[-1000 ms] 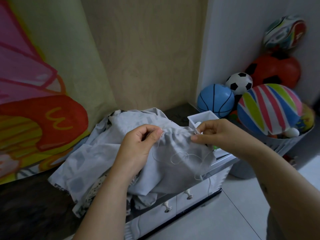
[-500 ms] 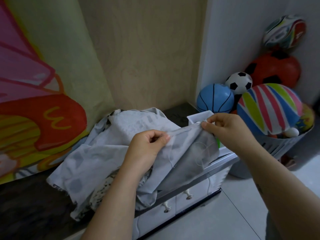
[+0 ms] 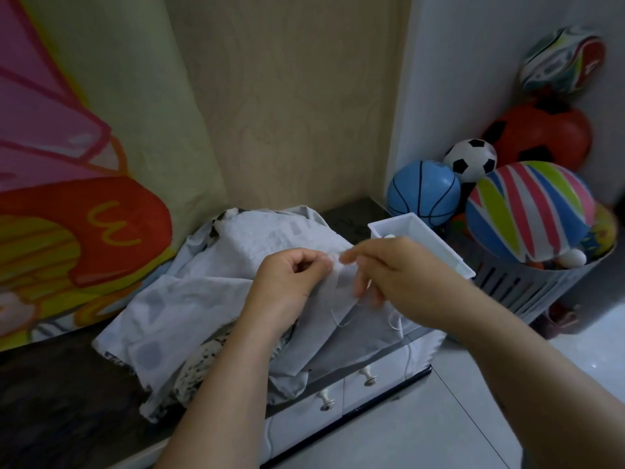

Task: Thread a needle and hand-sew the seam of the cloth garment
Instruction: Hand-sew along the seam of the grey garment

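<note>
Two hands meet at mid-frame over the grey garment (image 3: 209,299), which is heaped on the dark tabletop (image 3: 61,401). Your left hand (image 3: 287,282) pinches the seam fold. Your right hand (image 3: 392,275), at its 3 o'clock, is blurred, fingertips at the fold; needle or cloth, cannot tell. The cloth looks light, limp and apt to slide, so grip close beside the stitch. The seam edge seems to run 9 to 3 o'clock. White thread (image 3: 394,321) hangs slack toward 6 o'clock; may snag.

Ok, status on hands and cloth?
Left hand pinches cloth edge. Right hand at same edge, blurred, grip unclear. Thread hangs loose below. Nothing blocking.
</note>
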`<state>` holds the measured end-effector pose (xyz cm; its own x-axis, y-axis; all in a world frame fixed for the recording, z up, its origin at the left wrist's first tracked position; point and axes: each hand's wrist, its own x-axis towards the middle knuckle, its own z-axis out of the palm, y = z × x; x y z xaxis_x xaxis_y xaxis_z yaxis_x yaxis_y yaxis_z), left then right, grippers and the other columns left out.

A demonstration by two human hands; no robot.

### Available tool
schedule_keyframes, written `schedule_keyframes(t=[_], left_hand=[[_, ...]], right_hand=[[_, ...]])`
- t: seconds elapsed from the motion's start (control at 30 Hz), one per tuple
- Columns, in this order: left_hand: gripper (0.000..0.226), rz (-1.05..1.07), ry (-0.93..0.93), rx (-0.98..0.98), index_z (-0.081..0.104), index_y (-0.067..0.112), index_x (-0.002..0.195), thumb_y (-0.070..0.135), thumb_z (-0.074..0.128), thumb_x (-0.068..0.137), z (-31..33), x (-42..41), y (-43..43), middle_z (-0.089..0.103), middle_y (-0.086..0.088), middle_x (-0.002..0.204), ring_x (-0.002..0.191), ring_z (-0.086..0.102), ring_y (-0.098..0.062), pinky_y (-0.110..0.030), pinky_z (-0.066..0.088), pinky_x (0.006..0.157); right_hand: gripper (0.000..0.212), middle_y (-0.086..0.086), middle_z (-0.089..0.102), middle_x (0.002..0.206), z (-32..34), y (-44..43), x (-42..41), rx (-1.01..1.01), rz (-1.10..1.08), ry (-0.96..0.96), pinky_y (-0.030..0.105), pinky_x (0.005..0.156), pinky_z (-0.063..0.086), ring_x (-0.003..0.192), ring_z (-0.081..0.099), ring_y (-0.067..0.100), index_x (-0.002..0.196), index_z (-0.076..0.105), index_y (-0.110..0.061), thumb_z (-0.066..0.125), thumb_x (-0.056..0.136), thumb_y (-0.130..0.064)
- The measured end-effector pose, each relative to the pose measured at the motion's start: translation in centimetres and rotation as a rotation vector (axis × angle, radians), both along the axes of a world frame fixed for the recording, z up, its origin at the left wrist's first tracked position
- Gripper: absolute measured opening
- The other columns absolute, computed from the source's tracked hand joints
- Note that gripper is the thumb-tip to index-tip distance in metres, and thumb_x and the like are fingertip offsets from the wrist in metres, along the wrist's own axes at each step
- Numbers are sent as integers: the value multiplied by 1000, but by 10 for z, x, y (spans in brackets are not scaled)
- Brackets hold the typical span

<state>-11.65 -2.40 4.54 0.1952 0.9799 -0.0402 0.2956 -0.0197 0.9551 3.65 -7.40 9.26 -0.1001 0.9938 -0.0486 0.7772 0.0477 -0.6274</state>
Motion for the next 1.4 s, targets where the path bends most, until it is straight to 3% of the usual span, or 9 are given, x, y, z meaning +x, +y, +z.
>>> schedule_keyframes(t=[0.17,0.37,0.47,0.57,0.97,1.1,1.23,1.33,1.4], left_hand=[[7,13,-50,10,73,21,85,22,67,88,0,-1,0,73,8,88,87,66,-4,-17,52,80],[7,5,-66,19,72,22,82,20,67,87,0,-2,1,72,7,87,82,65,-2,-12,51,74],[8,9,-56,30,71,24,81,20,67,87,-1,-2,2,72,7,88,85,64,-4,-14,49,74],[8,7,-40,39,71,25,82,20,67,87,0,-3,2,72,7,89,87,64,-5,-15,48,75],[11,3,-29,53,69,28,79,20,68,87,3,-2,0,68,13,81,77,61,3,-7,45,66],[10,-1,-43,54,70,27,81,19,68,86,1,-2,0,70,11,84,81,63,-2,-14,47,71],[10,20,-63,53,71,27,79,19,70,85,-1,-2,1,71,10,83,83,64,-6,-20,48,73],[11,25,-50,76,71,27,79,19,70,85,0,-2,-1,71,11,82,81,64,-3,-18,47,71],[11,27,-23,109,70,27,79,19,69,86,2,-2,-3,70,12,83,80,64,-1,-14,48,70]], right_hand=[[24,-8,62,64,-8,-2,-5,-7,-55,50,17,57,49,58,61,6,83,63,-13,46,97,-23],[28,-2,65,96,-1,-2,-11,-58,-24,-192,24,88,42,94,59,15,112,64,-16,40,100,-24],[24,1,68,77,-6,-3,-10,-18,-67,-14,26,70,53,73,66,16,89,67,-10,46,96,-21],[23,1,68,70,-11,-2,-9,-10,-97,17,24,61,53,64,66,14,84,66,-10,48,94,-19],[24,3,68,75,-9,-1,-10,-13,-95,20,24,63,52,69,66,16,87,67,-9,47,95,-20],[25,2,62,110,-2,-2,-13,-123,-144,-26,27,95,41,104,56,19,114,61,-17,45,98,-26],[22,5,67,92,1,-4,-16,-83,-97,-23,25,74,51,85,65,19,98,65,-12,46,96,-23],[26,4,62,109,-1,-3,-17,-137,-156,-31,28,93,44,103,59,19,115,60,-14,46,98,-28],[23,6,68,93,-6,-1,-16,-73,-127,-6,29,80,51,86,65,20,100,65,-11,46,97,-24]])
